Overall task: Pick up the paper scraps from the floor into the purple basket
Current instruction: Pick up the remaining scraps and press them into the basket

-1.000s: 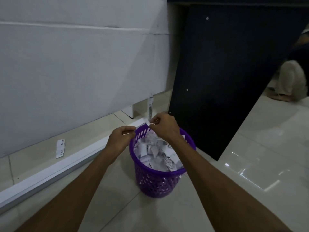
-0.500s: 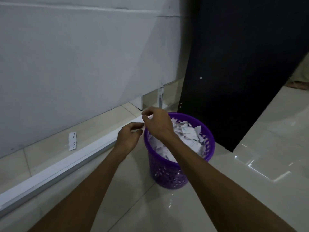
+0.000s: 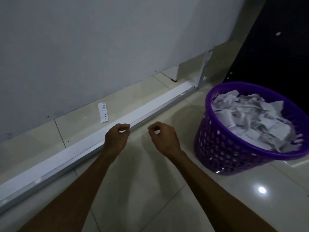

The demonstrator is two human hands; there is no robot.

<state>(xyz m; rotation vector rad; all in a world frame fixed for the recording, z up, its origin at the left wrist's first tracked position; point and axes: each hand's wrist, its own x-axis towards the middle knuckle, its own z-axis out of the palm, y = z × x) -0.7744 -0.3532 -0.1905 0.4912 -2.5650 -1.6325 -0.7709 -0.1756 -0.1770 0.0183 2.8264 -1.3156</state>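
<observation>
I see a punched strip (image 3: 103, 112) on the floor far left of the basket (image 3: 222, 148). Nearer the basket, my left hand (image 3: 117, 139) and right hand (image 3: 164, 139) hover with fingers loosely curled, holding nothing I can make out. The basket itself is heaped with scraps (image 3: 254, 118).

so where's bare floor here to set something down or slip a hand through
Bare tile lies between the white rail and the purple basket, ahead of the right hand. More bare tile sits beyond the rail, either side of the punched white strip. The basket is crowded, heaped with paper scraps up to its rim. The left hand overlaps the rail.
</observation>
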